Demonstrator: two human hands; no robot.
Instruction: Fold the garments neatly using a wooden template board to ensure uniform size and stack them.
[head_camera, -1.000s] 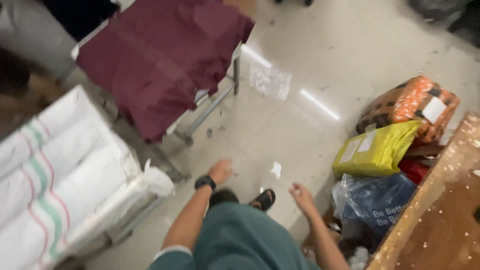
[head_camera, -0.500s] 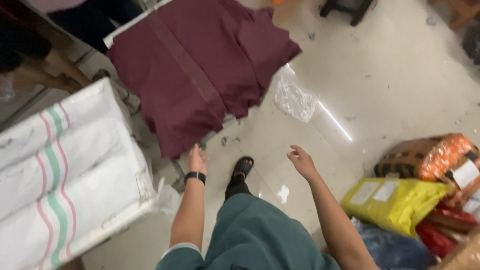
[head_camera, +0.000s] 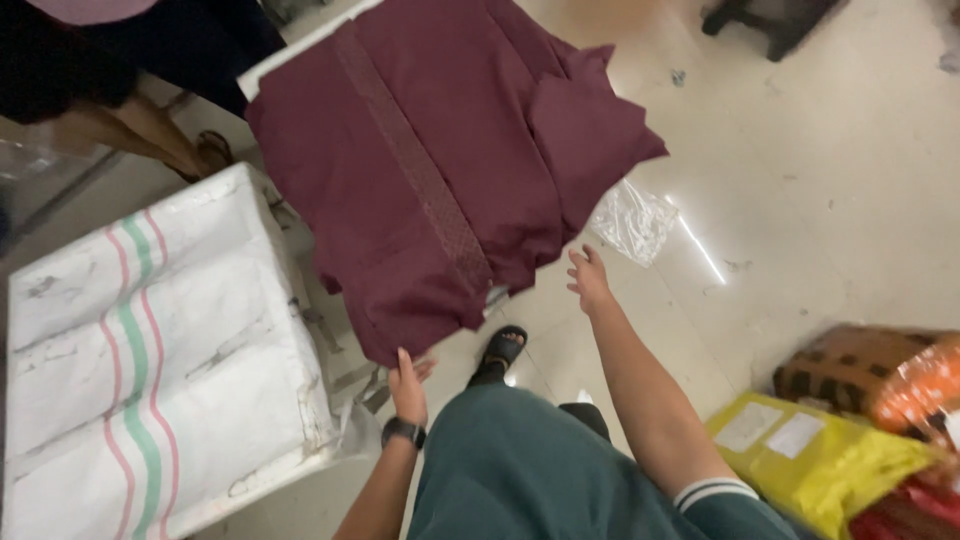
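Note:
A maroon cloth (head_camera: 440, 170) with a patterned band lies spread over a small table, its edges hanging off the near side. My left hand (head_camera: 408, 385), with a black watch at the wrist, reaches up just under the cloth's lower hanging corner, fingers apart, holding nothing. My right hand (head_camera: 588, 280) is stretched out open near the cloth's right hanging edge, a little apart from it. Below me I see green trousers and a black sandal (head_camera: 500, 352) on the tiled floor.
A large white sack (head_camera: 150, 360) with pink and green stripes stands at the left. A clear plastic bag (head_camera: 632, 220) lies on the floor right of the table. Yellow (head_camera: 820, 460) and orange (head_camera: 870, 370) parcels are piled at the lower right. Another person's legs (head_camera: 140, 130) stand upper left.
The view has swung toward the table, which is now closer. Both hands have risen from near the floor toward the cloth's hanging edge. The parcels have shifted to the lower right.

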